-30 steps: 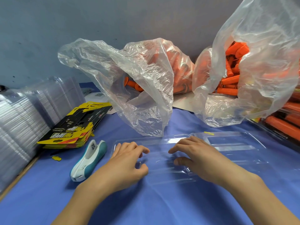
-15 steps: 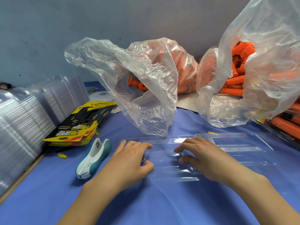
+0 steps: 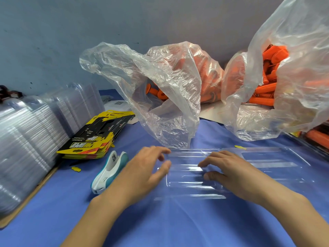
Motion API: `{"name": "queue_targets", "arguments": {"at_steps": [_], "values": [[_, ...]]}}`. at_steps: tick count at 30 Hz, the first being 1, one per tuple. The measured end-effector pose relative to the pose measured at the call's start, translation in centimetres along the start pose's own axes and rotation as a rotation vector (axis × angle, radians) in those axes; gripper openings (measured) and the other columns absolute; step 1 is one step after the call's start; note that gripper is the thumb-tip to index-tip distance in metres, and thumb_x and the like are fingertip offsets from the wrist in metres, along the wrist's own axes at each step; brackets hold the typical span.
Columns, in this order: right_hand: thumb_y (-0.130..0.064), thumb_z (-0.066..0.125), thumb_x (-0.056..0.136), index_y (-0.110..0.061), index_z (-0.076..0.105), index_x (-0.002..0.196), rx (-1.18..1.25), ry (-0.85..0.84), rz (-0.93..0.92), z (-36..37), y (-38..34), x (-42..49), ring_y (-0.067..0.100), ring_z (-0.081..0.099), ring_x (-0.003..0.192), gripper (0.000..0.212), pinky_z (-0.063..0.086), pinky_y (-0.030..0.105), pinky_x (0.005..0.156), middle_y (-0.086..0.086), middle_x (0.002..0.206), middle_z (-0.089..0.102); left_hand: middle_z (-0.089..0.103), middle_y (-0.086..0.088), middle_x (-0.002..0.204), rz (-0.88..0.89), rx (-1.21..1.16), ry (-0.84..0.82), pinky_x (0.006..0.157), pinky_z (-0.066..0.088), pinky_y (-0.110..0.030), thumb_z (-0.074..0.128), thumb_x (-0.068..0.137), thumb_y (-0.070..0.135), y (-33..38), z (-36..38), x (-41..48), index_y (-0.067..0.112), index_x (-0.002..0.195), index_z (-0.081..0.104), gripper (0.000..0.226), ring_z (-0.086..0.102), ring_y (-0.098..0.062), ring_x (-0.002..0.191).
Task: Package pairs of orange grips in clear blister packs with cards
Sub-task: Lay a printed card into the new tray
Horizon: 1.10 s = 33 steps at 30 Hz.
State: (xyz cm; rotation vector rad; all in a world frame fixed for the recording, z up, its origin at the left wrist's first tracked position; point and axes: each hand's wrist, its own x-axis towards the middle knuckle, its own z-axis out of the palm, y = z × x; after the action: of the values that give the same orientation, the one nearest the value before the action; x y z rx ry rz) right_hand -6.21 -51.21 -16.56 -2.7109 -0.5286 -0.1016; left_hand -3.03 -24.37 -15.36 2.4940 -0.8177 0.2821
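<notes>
A clear blister pack [image 3: 187,177] lies opened flat on the blue cloth [image 3: 160,225], its second half [image 3: 277,161] stretching to the right. My left hand [image 3: 142,172] rests on the pack's left edge with its fingers loosely bent. My right hand [image 3: 229,172] presses its fingertips and thumb on the middle of the pack. Both hands hold nothing. Orange grips [image 3: 156,93] show inside a crumpled plastic bag [image 3: 170,104] behind the pack. More orange grips [image 3: 267,90] fill a second bag [image 3: 293,82] at the right. A stack of yellow-and-black cards [image 3: 99,136] lies at the left.
A white-and-teal stapler [image 3: 110,172] lies just left of my left hand. Tall stacks of empty blister packs [image 3: 32,139] line the left side. Packed orange grips [image 3: 318,139] lie at the right edge. A blue-grey wall stands behind the bags.
Both hands stay on the blister pack; my left hand's fingers have straightened a little. The view has shifted, so everything sits slightly further right.
</notes>
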Motion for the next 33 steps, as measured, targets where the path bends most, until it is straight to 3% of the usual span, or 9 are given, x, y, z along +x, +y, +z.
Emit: {"name": "queue_targets", "arguments": {"at_steps": [2,5,8,12,15,18,23,28,33], "values": [[-0.046,0.055,0.096,-0.042,0.057,0.123,-0.003,-0.003,-0.006,-0.1,0.1,-0.1,-0.002,0.036,0.12,0.027,0.026,0.012,0.098,-0.03,0.12,0.051,0.059,0.01,0.108,-0.071,0.009,0.191,0.094,0.038,-0.022,0.054,0.098,0.033,-1.5,-1.2,0.6,0.023,0.12,0.061,0.025,0.05,-0.006,0.107],[-0.048,0.056,0.095,-0.045,0.057,0.122,0.008,-0.004,-0.004,-0.1,-0.1,-0.3,-0.005,0.035,0.119,0.027,0.025,0.011,0.098,-0.033,0.118,0.051,0.061,-0.004,0.113,-0.35,0.106,0.378,0.096,0.039,-0.035,0.055,0.096,0.019,-4.8,-3.2,0.8,0.014,0.118,0.063,0.024,0.051,-0.024,0.109],[-0.052,0.056,0.094,-0.046,0.059,0.119,0.019,0.007,-0.007,-0.3,-0.3,-0.6,-0.006,0.036,0.118,0.026,0.026,0.011,0.099,-0.033,0.116,0.053,0.058,-0.017,0.126,-0.64,0.267,0.349,0.101,0.036,-0.046,0.052,0.096,0.019,-7.7,-4.2,-0.1,0.009,0.127,0.059,0.033,0.047,-0.038,0.116],[-0.059,0.046,0.093,-0.044,0.06,0.119,0.015,0.055,-0.003,-0.5,-0.8,-0.7,-0.007,0.037,0.119,0.033,0.024,0.006,0.097,-0.032,0.118,0.054,0.048,-0.018,0.142,-0.819,0.419,0.161,0.106,0.033,-0.048,0.048,0.097,0.027,-9.2,-4.8,-1.5,0.01,0.139,0.047,0.046,0.043,-0.04,0.128],[-0.06,0.035,0.091,-0.042,0.063,0.117,0.008,0.134,-0.008,-0.8,-1.3,-0.7,-0.001,0.042,0.117,0.042,0.035,0.019,0.097,-0.029,0.115,0.057,0.053,-0.017,0.133,-0.833,0.479,0.12,0.097,0.039,-0.048,0.048,0.098,0.026,-9.4,-4.9,-1.8,0.01,0.131,0.051,0.037,0.048,-0.04,0.121],[-0.055,0.033,0.093,-0.039,0.066,0.117,0.009,0.199,-0.012,-1.0,-2.0,-0.6,0.004,0.049,0.113,0.043,0.04,0.026,0.094,-0.025,0.11,0.061,0.063,-0.015,0.119,-0.795,0.554,0.2,0.088,0.041,-0.046,0.046,0.099,0.024,-9.5,-5.1,-1.8,0.011,0.12,0.058,0.027,0.056,-0.039,0.109],[-0.045,0.039,0.098,-0.035,0.066,0.118,-0.004,0.228,-0.003,-1.0,-2.7,-0.5,0.01,0.053,0.109,0.035,0.043,0.03,0.093,-0.02,0.107,0.064,0.07,-0.02,0.095,-0.735,0.581,0.375,0.076,0.039,-0.044,0.041,0.102,0.021,-9.8,-5.1,-1.6,0.007,0.098,0.065,0.028,0.061,-0.041,0.089],[-0.036,0.046,0.1,-0.034,0.066,0.119,-0.023,0.233,-0.006,-0.9,-2.9,-0.3,0.013,0.054,0.108,0.027,0.044,0.032,0.091,-0.019,0.105,0.064,0.068,-0.021,0.1,-0.732,0.499,0.475,0.08,0.041,-0.049,0.053,0.1,0.024,-10.0,-5.3,-1.2,0.005,0.1,0.066,0.023,0.059,-0.043,0.093],[-0.037,0.046,0.1,-0.034,0.065,0.119,-0.031,0.25,-0.013,-0.6,-2.9,-0.2,0.011,0.053,0.108,0.028,0.043,0.03,0.091,-0.021,0.104,0.064,0.063,-0.022,0.11,-0.769,0.363,0.447,0.083,0.041,-0.05,0.063,0.094,0.028,-10.6,-5.4,-1.0,0.005,0.1,0.066,0.024,0.053,-0.044,0.103]]}}
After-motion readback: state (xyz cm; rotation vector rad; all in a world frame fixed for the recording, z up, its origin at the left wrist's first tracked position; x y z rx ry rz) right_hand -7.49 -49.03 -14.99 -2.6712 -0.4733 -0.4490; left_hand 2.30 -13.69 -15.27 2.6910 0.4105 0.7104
